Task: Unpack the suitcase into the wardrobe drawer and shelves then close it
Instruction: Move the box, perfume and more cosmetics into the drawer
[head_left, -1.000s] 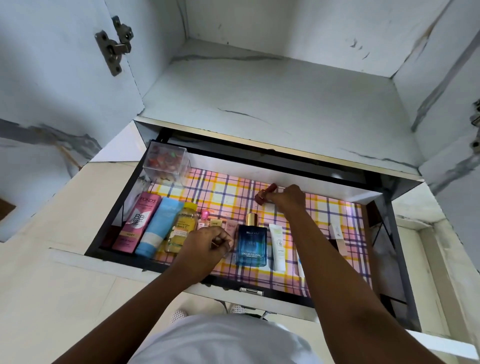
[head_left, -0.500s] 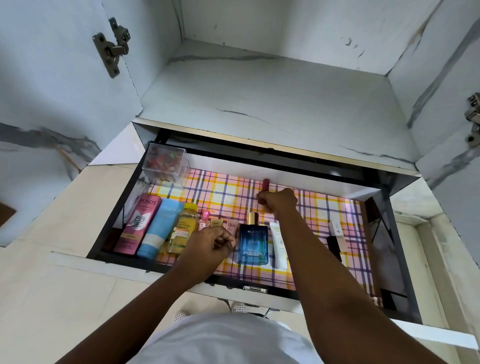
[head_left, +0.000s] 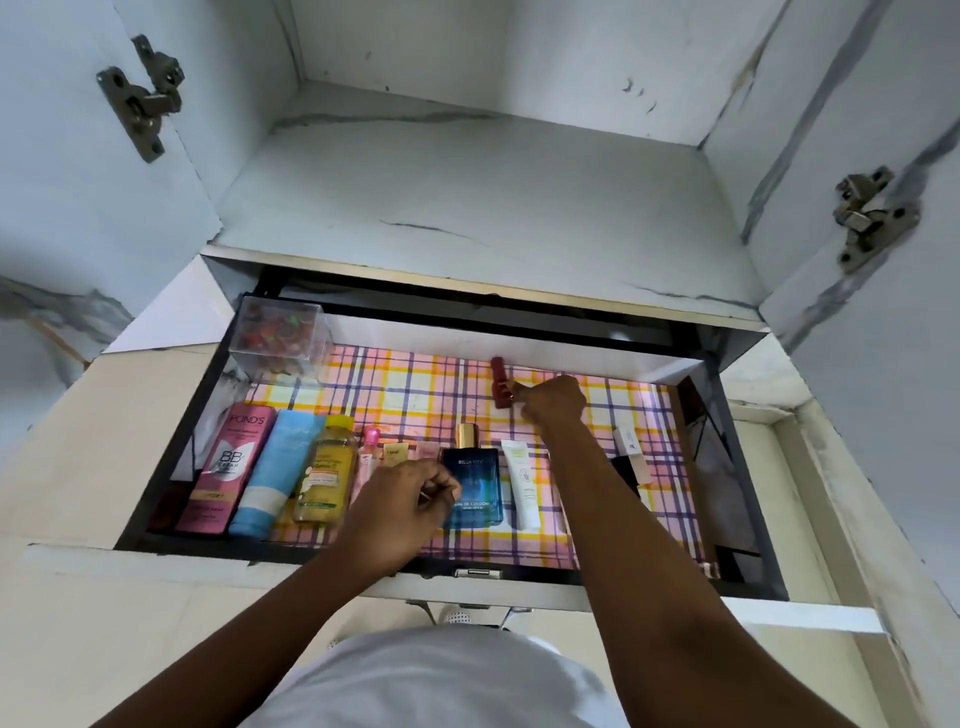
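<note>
The right hand (head_left: 553, 400) has its fingers curled on a small dark-red plastic lipstick tube (head_left: 501, 383), holding it upright on the pink, yellow and purple checked liner near the back edge of the open black-framed wardrobe drawer (head_left: 171, 457), roughly midway along it. To do this step well, the tube should be set squarely on its base and let go only once it stands by itself. A narrow upright thing on a liner is likely to topple when the drawer is later pushed shut, so laying it flat or resting it against the back wall would be safer.

The left hand (head_left: 408, 501) hovers over the front row with fingers curled. It seems to pinch something thin, though the view is too poor to say what.

The tube is short, squared and glossy. Along the drawer's front edge lie a pink Pond's cream tube (head_left: 228, 467), a light-blue tube (head_left: 275, 473), a yellow bottle (head_left: 326, 475), a blue glass cologne bottle (head_left: 475, 486) and a white tube (head_left: 523, 483). A clear plastic box of coloured bits (head_left: 280, 335) sits in the back left corner.
</note>
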